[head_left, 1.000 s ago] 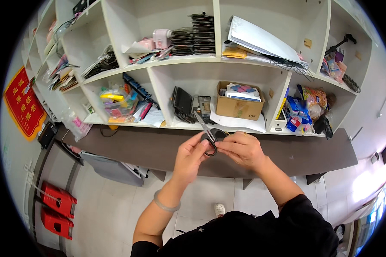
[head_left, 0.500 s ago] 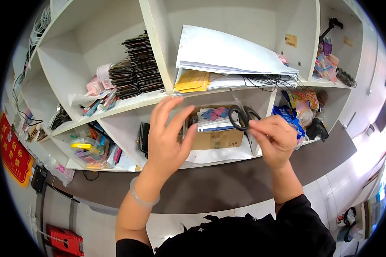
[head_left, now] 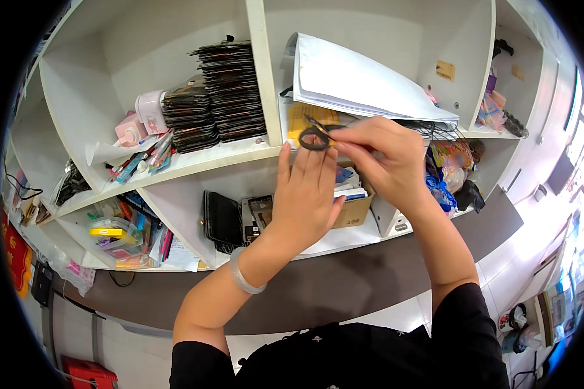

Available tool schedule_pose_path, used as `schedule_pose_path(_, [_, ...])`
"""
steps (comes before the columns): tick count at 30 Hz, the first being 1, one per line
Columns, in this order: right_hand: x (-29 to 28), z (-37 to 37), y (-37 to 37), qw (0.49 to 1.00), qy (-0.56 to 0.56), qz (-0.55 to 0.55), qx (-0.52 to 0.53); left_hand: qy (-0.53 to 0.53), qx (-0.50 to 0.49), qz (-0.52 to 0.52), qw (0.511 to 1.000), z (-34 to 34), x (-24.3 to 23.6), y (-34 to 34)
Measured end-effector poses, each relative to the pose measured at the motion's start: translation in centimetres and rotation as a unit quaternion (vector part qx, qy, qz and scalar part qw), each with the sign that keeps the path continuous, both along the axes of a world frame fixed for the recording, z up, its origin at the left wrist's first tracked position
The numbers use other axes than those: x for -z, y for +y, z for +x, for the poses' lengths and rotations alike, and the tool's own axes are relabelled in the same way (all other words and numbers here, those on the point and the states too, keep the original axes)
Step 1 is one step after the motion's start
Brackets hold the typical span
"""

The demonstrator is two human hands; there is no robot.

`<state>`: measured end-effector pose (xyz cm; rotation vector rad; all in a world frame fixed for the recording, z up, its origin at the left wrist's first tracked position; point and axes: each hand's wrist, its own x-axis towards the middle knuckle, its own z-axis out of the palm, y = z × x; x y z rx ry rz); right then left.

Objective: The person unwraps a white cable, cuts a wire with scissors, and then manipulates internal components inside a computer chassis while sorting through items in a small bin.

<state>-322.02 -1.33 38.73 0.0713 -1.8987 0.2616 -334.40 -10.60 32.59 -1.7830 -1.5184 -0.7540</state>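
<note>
My right hand (head_left: 389,162) grips black-handled scissors (head_left: 316,137) by thumb and fingers, holding them at the upper shelf in front of yellow papers (head_left: 302,115). My left hand (head_left: 305,201), open with its fingers stretched upward, is just below the scissors; its fingertips overlap the shelf edge and papers, and I cannot tell whether they touch. Large white sheets (head_left: 363,71) lie on the yellow papers. A cardboard box (head_left: 352,214) with papers in it stands on the lower shelf, partly hidden by my hands.
Stacks of dark flat items (head_left: 237,91), pink-white objects (head_left: 131,129) and pens fill the upper left cubby. A plastic bin (head_left: 115,233) and a black case (head_left: 222,220) sit on the lower shelf, bagged goods (head_left: 451,168) at the right. A brown counter (head_left: 357,272) runs below.
The view has moved closer to the shelves. My hands have risen toward the upper shelf; my left hand let go of the scissors, and my right hand has since moved them leftward and up.
</note>
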Motion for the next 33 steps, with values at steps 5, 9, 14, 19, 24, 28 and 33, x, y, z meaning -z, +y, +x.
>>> schedule_pose_path(5, [-0.5,-4.2,1.9,0.996,-0.07,-0.021,0.054,-0.03,0.035,0.002,0.999,0.1,-0.7,0.2])
schedule_pose_path(9, [-2.0,-3.4,0.6,0.985,-0.139,-0.064,0.08,-0.039,0.057,0.014,0.998,-0.5,-1.0,-0.3])
schedule_pose_path(14, [0.8,1.0,-1.1,0.983,-0.07,-0.17,0.008,-0.071,0.102,-0.001,0.992,-0.7,0.3,-2.7])
schedule_pose_path(19, [7.5,2.8,-5.3,0.886,-0.113,-0.384,-0.235,-0.58,0.432,-0.133,0.678,0.3,5.6,-4.2])
schedule_pose_path(24, [13.3,1.7,-5.4,0.827,-0.069,-0.5,-0.249,-0.704,0.428,-0.236,0.515,-0.6,9.5,-3.7])
schedule_pose_path(28, [16.4,2.9,-5.5,0.859,-0.132,-0.486,-0.093,-0.746,0.337,-0.231,0.526,-1.8,12.4,-3.6])
schedule_pose_path(33, [18.1,3.8,-5.6,0.836,-0.209,-0.507,0.014,-0.792,0.331,-0.193,0.476,-2.6,14.8,-3.3])
